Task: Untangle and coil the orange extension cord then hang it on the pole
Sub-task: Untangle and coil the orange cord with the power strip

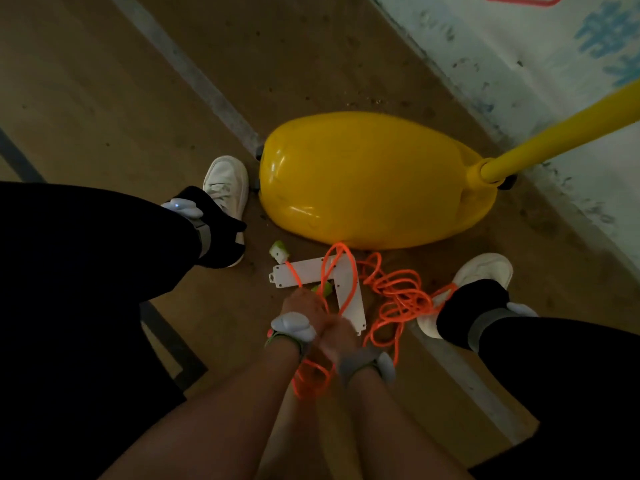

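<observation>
- Both hands meet at the orange extension cord (pixel 403 292): left hand (pixel 304 303) curls round its loops; right hand (pixel 337 336) is blurred, so I cannot tell its grip.
- Likely light, limp, snag-prone; take slack nearest the hands.

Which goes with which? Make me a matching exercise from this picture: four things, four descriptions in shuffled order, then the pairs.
Things:
1. cord
2. pole base
3. bracket
4. shoe

Descriptions:
A. glossy yellow
B. flat, white, L-shaped
C. orange, in tangled loops
D. worn on a foot

Pairs: 1-C, 2-A, 3-B, 4-D.
</observation>
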Motion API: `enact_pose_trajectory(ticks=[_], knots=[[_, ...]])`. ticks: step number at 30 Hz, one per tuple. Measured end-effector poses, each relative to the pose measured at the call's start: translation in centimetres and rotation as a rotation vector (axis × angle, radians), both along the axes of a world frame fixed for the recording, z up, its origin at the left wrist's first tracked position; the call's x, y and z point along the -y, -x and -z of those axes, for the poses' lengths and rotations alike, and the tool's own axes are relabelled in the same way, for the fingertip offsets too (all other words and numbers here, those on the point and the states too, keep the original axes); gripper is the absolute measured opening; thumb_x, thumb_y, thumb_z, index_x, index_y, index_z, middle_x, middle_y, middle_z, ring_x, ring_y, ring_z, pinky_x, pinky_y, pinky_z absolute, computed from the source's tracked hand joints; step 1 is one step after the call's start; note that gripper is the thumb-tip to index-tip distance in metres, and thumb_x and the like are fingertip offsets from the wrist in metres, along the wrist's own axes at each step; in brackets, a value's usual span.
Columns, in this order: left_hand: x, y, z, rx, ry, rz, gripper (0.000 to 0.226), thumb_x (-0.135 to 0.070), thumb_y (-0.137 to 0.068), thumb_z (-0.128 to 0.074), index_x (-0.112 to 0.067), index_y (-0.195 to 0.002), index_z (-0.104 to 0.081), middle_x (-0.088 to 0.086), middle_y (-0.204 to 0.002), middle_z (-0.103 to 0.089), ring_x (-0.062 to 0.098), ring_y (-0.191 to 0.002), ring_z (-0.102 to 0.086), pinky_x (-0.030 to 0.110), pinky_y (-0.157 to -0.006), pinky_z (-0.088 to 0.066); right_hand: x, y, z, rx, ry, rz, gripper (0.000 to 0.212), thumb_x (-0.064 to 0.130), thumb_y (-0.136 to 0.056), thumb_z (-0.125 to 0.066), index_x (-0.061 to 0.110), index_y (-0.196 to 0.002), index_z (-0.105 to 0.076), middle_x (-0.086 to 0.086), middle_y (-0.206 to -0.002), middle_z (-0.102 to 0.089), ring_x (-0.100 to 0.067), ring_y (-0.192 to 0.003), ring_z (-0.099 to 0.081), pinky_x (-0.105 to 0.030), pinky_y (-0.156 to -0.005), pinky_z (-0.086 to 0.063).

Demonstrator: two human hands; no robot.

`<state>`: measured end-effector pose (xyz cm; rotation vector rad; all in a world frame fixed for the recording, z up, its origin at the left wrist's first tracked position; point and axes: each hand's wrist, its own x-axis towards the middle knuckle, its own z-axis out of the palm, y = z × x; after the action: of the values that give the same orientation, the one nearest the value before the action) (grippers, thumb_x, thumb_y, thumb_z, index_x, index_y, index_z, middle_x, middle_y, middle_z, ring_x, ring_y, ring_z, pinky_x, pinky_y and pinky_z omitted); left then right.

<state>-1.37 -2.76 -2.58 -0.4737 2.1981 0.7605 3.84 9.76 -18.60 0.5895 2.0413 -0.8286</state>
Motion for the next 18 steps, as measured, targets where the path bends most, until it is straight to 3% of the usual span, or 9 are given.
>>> enact_pose_trajectory(ticks=[1, 2, 4, 7, 11, 15, 18], knots=[[0.1, 0.2, -0.2, 0.029, -0.020, -0.062, 0.028, -0.023, -0.095, -0.047, -0.005, -0.102, -0.068, 0.014, -0.114, -0.063, 0.031, -0.105, -0.059, 0.035, -0.085, -0.045, 1.4, 3.3, -7.6, -0.025, 0.044, 0.090, 0.011, 0.026, -0.082, -0.063, 0.017, -0.077, -0.064, 0.007, -0.078, -0.063, -0.019, -0.078, -0.063, -0.023, -0.062, -0.047], [0.2, 0.3, -0.1, 0.045, -0.023, -0.094, 0.027, -0.020, -0.096, -0.046, -0.004, -0.103, -0.066, 0.015, -0.113, -0.063, 0.030, -0.105, -0.060, 0.034, -0.084, -0.045, 1.5, 5.3, -11.1, -0.067, 0.027, 0.207, 0.015, 0.018, -0.089, -0.056, 0.012, -0.077, -0.063, 0.001, -0.079, -0.060, -0.021, -0.079, -0.059, -0.022, -0.061, -0.041], [0.6, 0.5, 0.3, 0.065, -0.025, -0.091, 0.029, -0.020, -0.098, -0.041, -0.006, -0.105, -0.064, 0.013, -0.115, -0.063, 0.029, -0.105, -0.060, 0.033, -0.083, -0.047, 0.3, 8.3, -13.1, -0.203, -0.137, 0.355, 0.017, 0.012, -0.093, -0.047, 0.007, -0.093, -0.063, -0.005, -0.089, -0.060, -0.026, -0.088, -0.056, -0.024, -0.069, -0.036], [0.8, 0.8, 0.0, 0.063, -0.061, -0.108, 0.030, -0.023, -0.099, -0.038, -0.007, -0.110, -0.061, 0.011, -0.118, -0.060, 0.029, -0.108, -0.058, 0.037, -0.089, -0.048, -0.3, 10.1, -12.1, -0.205, -0.186, 0.365, 0.021, 0.013, -0.092, -0.044, 0.007, -0.103, -0.061, -0.014, -0.111, -0.064, -0.034, -0.106, -0.056, -0.036, -0.087, -0.043], [0.7, 0.7, 0.5, 0.094, -0.079, -0.164, 0.031, -0.024, -0.099, -0.039, -0.010, -0.119, -0.057, 0.008, -0.124, -0.056, 0.027, -0.113, -0.055, 0.036, -0.092, -0.046, -0.1, 10.7, -11.3, -0.155, -0.140, 0.376, 0.014, 0.008, -0.091, -0.041, 0.011, -0.098, -0.053, -0.017, -0.113, -0.060, -0.034, -0.105, -0.054, -0.039, -0.092, -0.042], [0.4, 1.1, 0.9, 0.070, -0.059, -0.232, 0.030, -0.023, -0.098, -0.041, -0.008, -0.117, -0.059, 0.012, -0.122, -0.059, 0.030, -0.111, -0.056, 0.037, -0.091, -0.047, 0.3, 10.9, -10.4, -0.060, -0.134, 0.389, 0.032, 0.012, -0.097, -0.037, -0.001, -0.125, -0.045, -0.022, -0.133, -0.046, -0.039, -0.125, -0.040, -0.043, -0.106, -0.032], [0.3, 1.5, 1.5, 0.087, -0.056, -0.261, 0.028, -0.023, -0.098, -0.042, -0.010, -0.114, -0.060, 0.011, -0.119, -0.061, 0.029, -0.108, -0.058, 0.032, -0.083, -0.045, 0.5, 10.6, -9.7, -0.083, -0.145, 0.358, 0.018, 0.014, -0.092, -0.047, 0.010, -0.109, -0.050, -0.018, -0.123, -0.053, -0.035, -0.117, -0.049, -0.037, -0.099, -0.035]])
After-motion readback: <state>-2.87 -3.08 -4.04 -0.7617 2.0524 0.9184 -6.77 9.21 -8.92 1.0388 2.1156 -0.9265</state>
